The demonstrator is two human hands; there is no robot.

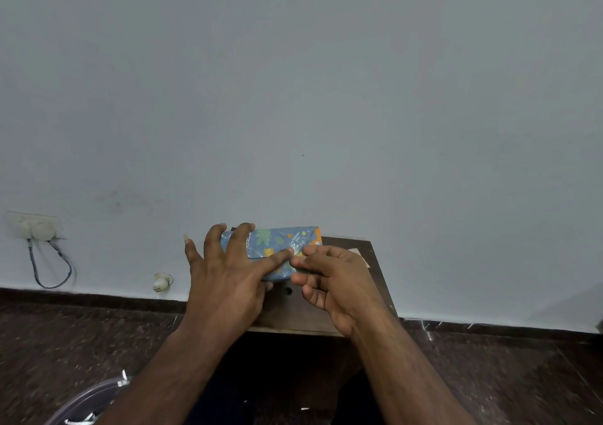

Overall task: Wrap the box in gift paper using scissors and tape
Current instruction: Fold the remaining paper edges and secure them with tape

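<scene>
Sealing the end fold looks like the step in hand: the box (274, 251), already covered in blue patterned paper (261, 237), rests on a small dark table (346, 248) by the wall. The left hand (225, 271) spreads its straight fingers over the box, thumb pressing a shiny strip of tape (298, 243). The right hand (332, 277) curls beside it, seemingly pinching the tape's end, though the grip is hard to see. Next, the tape needs smoothing flat.

blue leaf-print box (274, 245), dark brown table (346, 245)
</scene>
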